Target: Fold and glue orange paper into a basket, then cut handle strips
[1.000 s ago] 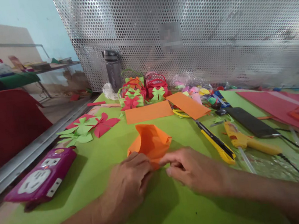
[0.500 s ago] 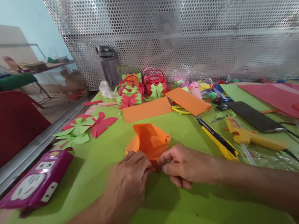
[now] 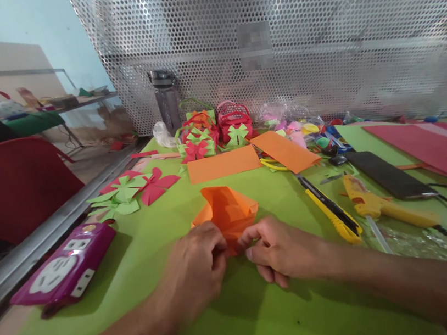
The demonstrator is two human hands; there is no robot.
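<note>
A folded orange paper piece (image 3: 232, 210), open at the top like a small box, stands on the green table surface (image 3: 237, 326). My left hand (image 3: 197, 260) is closed on its near left edge, fingers curled. My right hand (image 3: 274, 249) pinches the near right edge between thumb and forefinger, the other fingers bent below. Behind the piece lie two flat orange paper strips, one on the left (image 3: 224, 164) and one slanting at the right (image 3: 285, 151).
Left: purple power strip (image 3: 65, 270), green and red paper flowers (image 3: 124, 188). Right: yellow cutter (image 3: 331, 210), yellow glue gun (image 3: 387, 208), black phone (image 3: 388, 175), red paper (image 3: 424, 147). Back: small paper baskets (image 3: 235, 121), bottle (image 3: 167, 100), perforated metal panel (image 3: 287, 3). A red chair (image 3: 14, 186) stands left.
The whole view has shifted slightly, so things appear a little further right. My hands remain at the near edge of the orange piece, with the left fingers a bit more curled in.
</note>
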